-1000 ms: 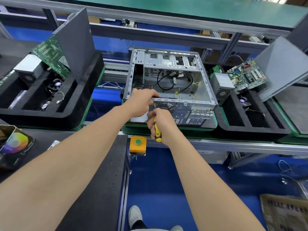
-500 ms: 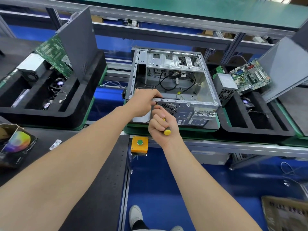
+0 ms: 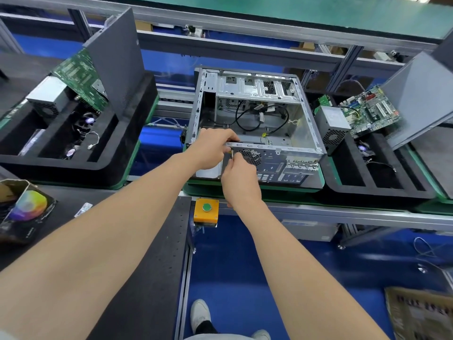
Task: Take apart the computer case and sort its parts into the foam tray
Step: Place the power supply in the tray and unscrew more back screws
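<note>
Holding a screwdriver (image 3: pixel 232 153) to the open computer case (image 3: pixel 289 133) on its green pallet (image 3: pixel 202 190).
Left hand (image 3: pixel 212 148) grips the case's rear rim; right hand (image 3: pixel 241 179) curls round the tool. Foam tray (image 3: pixel 382 190) alongside holds a power supply (image 3: pixel 333 123), motherboard (image 3: pixel 367 111) and side panel (image 3: pixel 421 94); blue floor (image 3: pixel 245 266) below.

Scene bright, evenly lit; light appears overhead, I find shadows soft and shallow. Mild glare on bare metal floor of computer case (image 3: pixel 296 128) and on grey panel (image 3: pixel 421 99) at right. Pockets of black foam tray (image 3: pixel 382 191) read dim, detail lost. Wide-angle bend strong: top rail (image 3: pixel 245 28) bows, forearms (image 3: pixel 98 253) swell toward lower corners. Centre acceptably sharp. I note smear on cardboard (image 3: pixel 421 312) at lower right, pale streaked reflections on blue floor (image 3: pixel 245 266). Slight softness at frame edges.
</note>
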Available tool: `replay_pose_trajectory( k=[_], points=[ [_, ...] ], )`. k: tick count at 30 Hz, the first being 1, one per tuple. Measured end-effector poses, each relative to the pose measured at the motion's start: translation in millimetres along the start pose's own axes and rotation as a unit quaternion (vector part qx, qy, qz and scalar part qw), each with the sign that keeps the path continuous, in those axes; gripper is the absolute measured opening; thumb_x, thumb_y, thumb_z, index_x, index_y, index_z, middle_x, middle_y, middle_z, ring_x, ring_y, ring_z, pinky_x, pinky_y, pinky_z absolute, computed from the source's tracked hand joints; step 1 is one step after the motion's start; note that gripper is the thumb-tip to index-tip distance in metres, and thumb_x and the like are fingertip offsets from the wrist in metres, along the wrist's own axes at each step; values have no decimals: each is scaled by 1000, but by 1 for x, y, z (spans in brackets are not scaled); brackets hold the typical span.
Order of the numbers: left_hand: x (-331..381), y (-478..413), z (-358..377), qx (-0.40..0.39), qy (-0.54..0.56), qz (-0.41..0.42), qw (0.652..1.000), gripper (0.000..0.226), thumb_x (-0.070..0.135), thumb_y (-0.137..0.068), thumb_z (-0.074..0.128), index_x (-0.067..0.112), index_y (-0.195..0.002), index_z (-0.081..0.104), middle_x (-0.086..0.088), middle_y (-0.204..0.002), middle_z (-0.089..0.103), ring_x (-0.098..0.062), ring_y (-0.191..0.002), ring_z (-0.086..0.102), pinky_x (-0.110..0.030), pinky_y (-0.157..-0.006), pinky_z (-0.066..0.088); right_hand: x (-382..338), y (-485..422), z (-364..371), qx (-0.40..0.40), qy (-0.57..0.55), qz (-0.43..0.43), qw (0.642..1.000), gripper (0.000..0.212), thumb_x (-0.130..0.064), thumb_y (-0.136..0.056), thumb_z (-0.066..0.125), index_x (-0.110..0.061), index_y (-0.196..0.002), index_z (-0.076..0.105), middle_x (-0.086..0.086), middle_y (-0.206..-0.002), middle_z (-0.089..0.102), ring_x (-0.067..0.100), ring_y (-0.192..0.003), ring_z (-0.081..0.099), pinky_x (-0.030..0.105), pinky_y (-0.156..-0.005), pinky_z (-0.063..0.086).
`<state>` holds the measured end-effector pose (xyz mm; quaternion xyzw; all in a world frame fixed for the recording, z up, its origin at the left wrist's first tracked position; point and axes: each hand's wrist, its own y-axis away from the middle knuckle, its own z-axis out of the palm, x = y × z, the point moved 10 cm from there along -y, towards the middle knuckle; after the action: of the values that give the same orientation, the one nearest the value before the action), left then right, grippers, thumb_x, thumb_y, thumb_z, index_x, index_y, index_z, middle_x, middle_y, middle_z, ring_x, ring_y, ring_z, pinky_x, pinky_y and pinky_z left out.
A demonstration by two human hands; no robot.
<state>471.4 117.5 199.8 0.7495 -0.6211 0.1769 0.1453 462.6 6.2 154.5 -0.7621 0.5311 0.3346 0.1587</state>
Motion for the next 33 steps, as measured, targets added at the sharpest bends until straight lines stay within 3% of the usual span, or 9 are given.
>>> replay_pose_trajectory(
  k=[3, 6, 10, 17, 20, 25, 28, 30, 33],
  points=[
    [1, 0, -1, 4, 1, 0, 1000, 36, 6, -103, 52, 19, -136, 57, -2, -135, 63, -26, -127, 53, -47, -112, 34, 4, -4, -3, -3, -15, -8, 1000, 26, -32, -112, 36, -15, -104, 54, 13, -100, 62, 36, -71, 69, 45, -57, 60],
    [1, 3, -2, 12, 2, -7, 1000, 38, 3, -102, 50, 20, -135, 58, -1, -133, 64, -26, -126, 53, -45, -111, 35, 25, -4, 13, -94, -251, 109, 957, 33, -33, -108, 41, -11, -90, 58, 9, -70, 58, 26, -40, 57, 36, -41, 47],
    [0, 3, -3, 22, 4, -12, 1000, 40, 0, -102, 47, 21, -134, 59, -1, -131, 66, -25, -124, 53, -44, -109, 35, 15, 13, 45, -253, -587, 225, 735, 33, -33, -109, 38, -16, -89, 58, -2, -59, 41, 15, -38, 35, 24, -40, 30],
    [-2, 2, -1, 11, 14, -17, 1000, 39, 2, -102, 45, 23, -132, 60, 0, -123, 69, -22, -116, 55, -44, -110, 34, -23, 44, 51, -363, -796, 242, 420, 42, -40, -115, 36, -9, -95, 55, -8, -58, 28, 4, -33, 24, 16, -30, 29],
    [-3, 2, -1, 5, 23, -17, 1000, 40, 2, -101, 46, 23, -133, 60, 0, -121, 69, -21, -111, 59, -44, -109, 37, -18, 38, 52, -341, -763, 257, 486, 42, -40, -115, 37, -11, -90, 55, -6, -52, 31, 6, -26, 26, 18, -25, 21],
    [-1, 0, -1, 5, 15, -12, 1000, 41, 0, -102, 48, 20, -136, 59, -2, -132, 66, -25, -125, 55, -46, -111, 36, 15, 16, 45, -238, -517, 258, 781, 29, -34, -113, 35, -19, -90, 45, -4, -59, 25, 8, -37, 20, 20, -31, 17],
    [1, -1, -1, 4, 9, -6, 1000, 39, 2, -102, 51, 19, -136, 58, -3, -134, 64, -27, -126, 54, -46, -111, 36, 14, -1, 20, -156, -182, 123, 963, 20, -22, -111, 35, -13, -107, 53, 9, -82, 48, 22, -56, 47, 34, -46, 42],
    [1, -1, -1, 4, 7, -6, 1000, 38, 3, -102, 52, 19, -136, 58, -3, -134, 64, -27, -126, 54, -47, -111, 35, 10, -6, 11, -78, 20, 35, 996, 21, -15, -109, 39, -9, -125, 52, 12, -103, 51, 30, -84, 52, 41, -68, 46],
    [1, 0, -1, 7, -5, -8, 1000, 38, 3, -102, 52, 20, -136, 58, -2, -132, 65, -27, -125, 53, -46, -111, 34, 16, -5, 8, -13, 68, 17, 997, 19, -15, -109, 41, -12, -127, 46, 8, -96, 42, 31, -86, 46, 42, -69, 39]
  ],
)
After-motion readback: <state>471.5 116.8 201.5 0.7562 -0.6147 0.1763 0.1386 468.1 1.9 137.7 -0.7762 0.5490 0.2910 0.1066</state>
